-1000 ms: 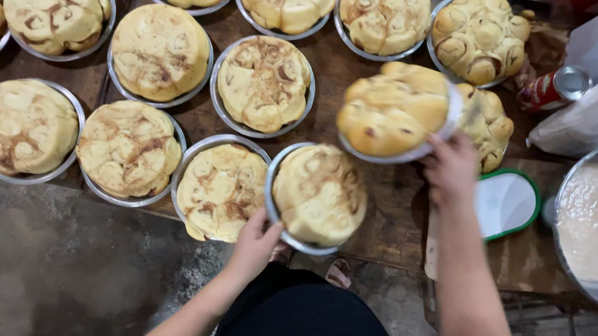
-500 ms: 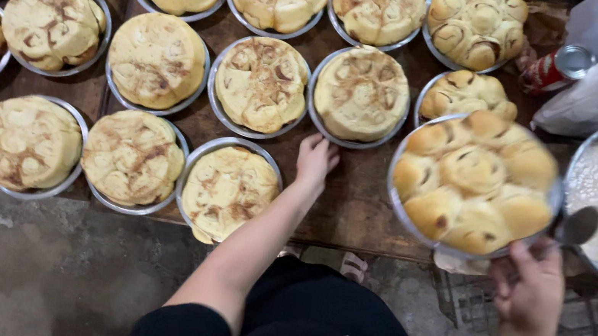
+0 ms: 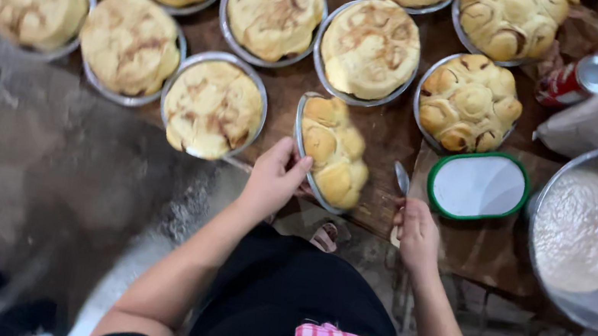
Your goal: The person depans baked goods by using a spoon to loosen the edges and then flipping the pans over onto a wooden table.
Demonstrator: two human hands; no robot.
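At frame centre, my left hand [image 3: 276,180] clamps the tilted bun pan [image 3: 332,153]; my right hand [image 3: 415,233] grips a spoon [image 3: 401,180].

A dark wooden table [image 3: 388,137] stands over a grey, dusty concrete floor [image 3: 73,184] in dim light.

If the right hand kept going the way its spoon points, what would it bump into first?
Probably the tilted pan of bread rolls. The right hand holds a spoon pointing up the table beside that pan. Past it is bare wooden table, then another round bun pan. Depth is unclear.
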